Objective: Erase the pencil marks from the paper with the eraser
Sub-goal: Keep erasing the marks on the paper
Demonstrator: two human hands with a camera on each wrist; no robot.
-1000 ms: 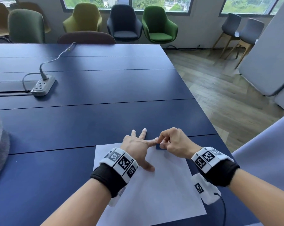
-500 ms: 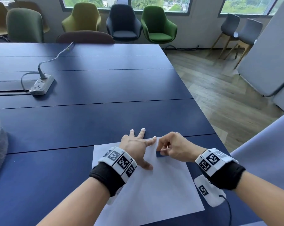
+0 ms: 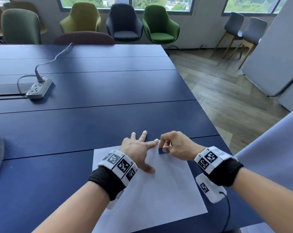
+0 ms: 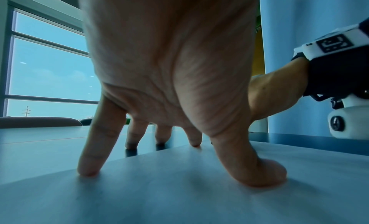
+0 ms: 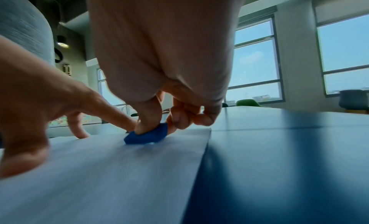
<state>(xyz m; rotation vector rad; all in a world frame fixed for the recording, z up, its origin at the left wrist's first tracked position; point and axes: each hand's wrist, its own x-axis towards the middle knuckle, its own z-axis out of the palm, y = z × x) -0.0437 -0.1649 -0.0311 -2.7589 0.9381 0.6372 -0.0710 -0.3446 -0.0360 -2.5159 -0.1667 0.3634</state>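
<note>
A white sheet of paper [image 3: 159, 190] lies on the dark blue table [image 3: 92, 125] near its front right corner. My left hand [image 3: 139, 148] is spread flat, fingertips and thumb pressing the paper's far part [image 4: 179, 195]. My right hand [image 3: 174, 145] pinches a small blue eraser [image 3: 162, 151] between thumb and fingers and holds it against the paper near the far right edge, just right of the left index finger. In the right wrist view the eraser [image 5: 147, 135] touches the sheet [image 5: 99, 180]. No pencil marks can be made out.
A grey power strip [image 3: 39, 88] with its cable lies at the far left of the table. Several armchairs [image 3: 159, 24] stand beyond the table's far end. The table's right edge [image 3: 208, 121] runs close to my right hand, with wooden floor beyond.
The right hand with the eraser has shifted slightly back and forth on the paper beside the left index finger. The left hand stays planted.
</note>
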